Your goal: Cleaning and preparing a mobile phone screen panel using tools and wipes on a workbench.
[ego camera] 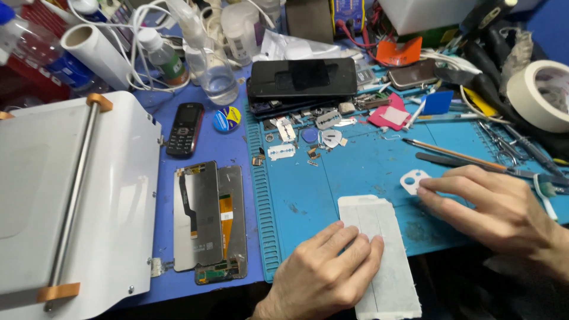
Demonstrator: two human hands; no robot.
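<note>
Below, the left hand [323, 275] presses flat, fingers together, on one white rectangular sheet [379, 255] lying on the blue work mat [355, 172]. Meanwhile the right hand [498, 210] touches one small white cut-out piece [413, 179] with extended fingertips. Two detached phone screens [207, 219] lie side by side at left.

Your left hand [323, 275] rests on the backing sheet [379, 261] at the mat's [355, 172] front edge; your right hand [492, 207] touches the camera-hole cutout [413, 179] behind it, to the right.
</note>
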